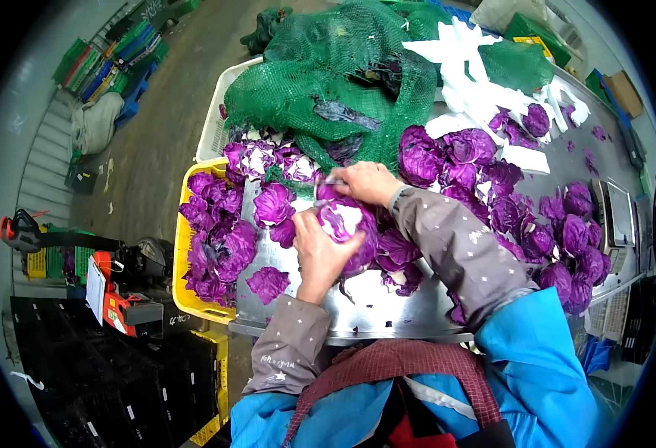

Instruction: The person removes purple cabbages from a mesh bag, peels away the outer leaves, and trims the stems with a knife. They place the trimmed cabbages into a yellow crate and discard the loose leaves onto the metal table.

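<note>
My left hand (322,252) is wrapped round the near left side of a red cabbage (367,237), whose pale cut base faces up. Just beyond it, my right hand (369,184) is closed at the far side of the head, fingers curled. Motion blur hides what those fingers grip. Loose purple leaves (268,284) lie on the metal table (320,317) around the cabbage. Another piece of red cabbage (274,204) sits to the left of my left hand. More red cabbages (421,155) are heaped beyond and to the right of my right forearm.
A yellow crate (181,280) of purple leaves stands at the table's left edge, with a white crate (212,134) behind it. Green mesh sacks (328,45) and white sheeting (458,63) cover the far side. A scale (617,213) is at right; black crates (111,373) are lower left.
</note>
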A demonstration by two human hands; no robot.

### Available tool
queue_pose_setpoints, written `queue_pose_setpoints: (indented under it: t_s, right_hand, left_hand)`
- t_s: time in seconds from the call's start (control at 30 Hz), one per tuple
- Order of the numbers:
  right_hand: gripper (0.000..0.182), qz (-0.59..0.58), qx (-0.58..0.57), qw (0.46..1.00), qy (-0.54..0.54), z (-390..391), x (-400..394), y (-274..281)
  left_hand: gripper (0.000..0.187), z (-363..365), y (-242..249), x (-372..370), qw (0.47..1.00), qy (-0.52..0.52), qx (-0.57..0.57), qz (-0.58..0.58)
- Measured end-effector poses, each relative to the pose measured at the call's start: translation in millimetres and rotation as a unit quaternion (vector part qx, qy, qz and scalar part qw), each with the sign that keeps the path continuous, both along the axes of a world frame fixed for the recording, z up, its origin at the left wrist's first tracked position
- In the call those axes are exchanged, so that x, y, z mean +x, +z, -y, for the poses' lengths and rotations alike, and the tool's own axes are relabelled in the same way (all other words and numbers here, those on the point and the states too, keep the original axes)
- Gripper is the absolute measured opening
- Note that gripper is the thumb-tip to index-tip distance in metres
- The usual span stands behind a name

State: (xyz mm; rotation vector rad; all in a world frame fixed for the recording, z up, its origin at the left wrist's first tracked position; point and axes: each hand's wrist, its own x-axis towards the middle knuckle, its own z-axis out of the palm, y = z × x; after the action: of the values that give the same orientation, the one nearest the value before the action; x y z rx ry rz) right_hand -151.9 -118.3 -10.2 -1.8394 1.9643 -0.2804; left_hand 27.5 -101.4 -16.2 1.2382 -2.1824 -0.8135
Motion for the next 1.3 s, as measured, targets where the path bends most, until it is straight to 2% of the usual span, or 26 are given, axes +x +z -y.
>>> queue_pose_setpoints:
  t_s: [0.03,0.07,0.13,0.17,0.2,0.3,0.33,0.4,0.43,0.53,0.57,0.6,0.67,0.7,0.73,0.8,0.87,0.9,0.93,1.0,1.1,1.13,1.2,1.23,1.27,1.3]
  right_hand:
    - [0.036,-0.029,-0.019,0.998,-0.059,6,-11,-20]
    - [0.039,-0.066,0.055,0.996,-0.039,3,-25,-37]
    - [0.044,0.018,0.011,0.999,-0.044,-24,-21,-89]
    - [0.045,0.064,-0.006,0.996,-0.066,-33,-21,-93]
    - [0.045,0.058,0.008,0.996,-0.074,-40,-22,-91]
    - [0.050,0.087,-0.059,0.987,-0.121,-57,-19,-41]
    - [0.057,0.101,-0.134,0.979,-0.118,-63,-20,-29]
    - [0.070,0.215,-0.075,0.966,-0.124,-80,-7,11]
    - [0.079,0.220,-0.123,0.963,-0.097,-89,3,5]
    - [0.066,0.251,-0.146,0.953,-0.092,-102,16,-20]
    - [0.053,0.258,-0.134,0.949,-0.120,-106,14,-24]
    - [0.053,0.258,-0.134,0.949,-0.120,-107,13,-26]
    - [0.043,0.288,-0.134,0.932,-0.175,-109,13,-35]
    - [0.036,0.267,-0.150,0.926,-0.220,-108,14,-41]
    - [0.037,0.246,-0.195,0.920,-0.234,-106,10,-54]
    - [0.043,0.232,-0.217,0.916,-0.245,-97,5,-74]
    - [0.049,0.176,-0.123,0.934,-0.285,-82,-5,-88]
    - [0.050,0.157,-0.119,0.944,-0.265,-73,-7,-93]
    - [0.050,0.180,-0.066,0.944,-0.267,-68,-7,-80]
    - [0.051,0.204,-0.083,0.944,-0.246,-64,-10,-95]
    - [0.053,0.237,-0.165,0.921,-0.263,-83,7,-83]
    - [0.053,0.247,-0.199,0.911,-0.265,-94,15,-79]
    - [0.049,0.272,-0.172,0.909,-0.265,-122,29,-73]
    - [0.044,0.295,-0.196,0.900,-0.253,-133,37,-63]
    - [0.040,0.301,-0.166,0.902,-0.262,-146,44,-52]
    - [0.039,0.272,-0.154,0.917,-0.247,-157,49,-51]
  left_hand:
    - [0.077,-14,2,0,0.999,-0.016,-0.041,0.021]
    - [0.082,-32,-2,1,0.994,-0.037,-0.082,0.062]
    - [0.088,-54,-13,7,0.970,-0.106,-0.216,0.032]
    - [0.093,-55,-28,16,0.974,-0.089,-0.203,0.045]
    - [0.093,-53,-23,23,0.986,-0.080,-0.145,0.025]
    - [0.088,-44,-17,34,0.989,-0.070,-0.124,-0.040]
    - [0.088,-43,-16,35,0.989,-0.069,-0.127,-0.042]
    - [0.088,-42,-18,35,0.989,-0.063,-0.120,-0.057]
    - [0.087,-42,-18,33,0.991,-0.055,-0.112,-0.054]
    - [0.087,-41,-17,26,0.993,-0.033,-0.108,-0.044]
    - [0.087,-40,-18,25,0.992,-0.033,-0.115,-0.048]
    - [0.087,-40,-18,23,0.992,-0.032,-0.115,-0.048]
    - [0.087,-40,-18,18,0.994,-0.035,-0.101,-0.037]
    - [0.085,-39,-17,15,0.993,-0.036,-0.106,-0.038]
    - [0.085,-38,-16,13,0.993,-0.037,-0.107,-0.040]
    - [0.086,-38,-17,11,0.992,-0.041,-0.115,-0.014]
    - [0.086,-39,-17,16,0.992,-0.052,-0.116,-0.007]
    - [0.086,-37,-18,21,0.991,-0.060,-0.121,-0.003]
    - [0.090,-30,-26,31,0.993,-0.071,-0.083,-0.045]
    - [0.084,-10,-28,64,0.989,-0.079,0.005,-0.123]
    - [0.061,-5,-16,102,0.997,0.070,0.002,-0.015]
    - [0.065,-7,-18,109,0.995,0.087,0.044,0.006]
    - [0.072,-14,-23,97,0.991,0.094,0.090,-0.022]
    - [0.080,-11,-21,89,0.986,0.118,0.117,-0.033]
    - [0.085,-9,-13,74,0.968,0.162,0.178,-0.070]
    - [0.087,-10,-11,64,0.981,0.145,0.121,-0.041]
